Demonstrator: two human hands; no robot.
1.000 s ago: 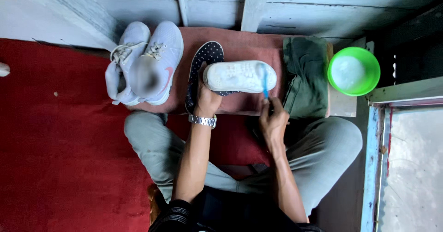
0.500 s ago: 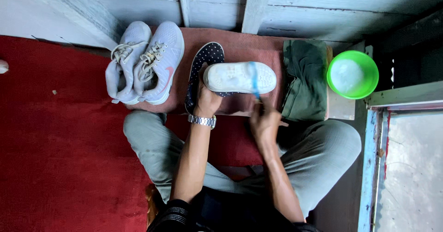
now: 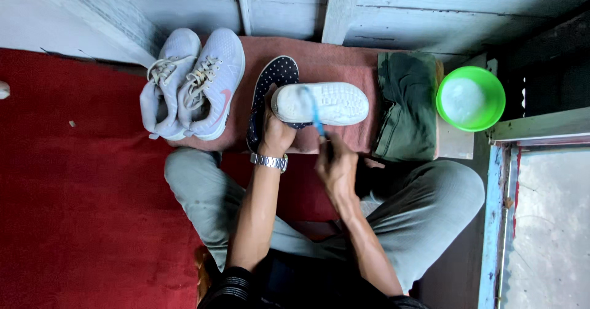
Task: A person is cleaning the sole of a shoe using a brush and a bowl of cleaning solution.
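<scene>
Soft, even daylight fills the view, brightest on the pale wooden wall (image 3: pixel 430 2) at the top and the grey floor (image 3: pixel 547 223) at the right edge. The bottom edge is dim. The toothbrush (image 3: pixel 314 113) and right hand (image 3: pixel 337 168) are motion-blurred; the green bowl (image 3: pixel 471 98) looks oversaturated.

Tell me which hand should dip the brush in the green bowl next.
Right, probably. The right hand holds the blue brush, and the green bowl sits on that side; the left hand grips the sole-up shoe.
</scene>
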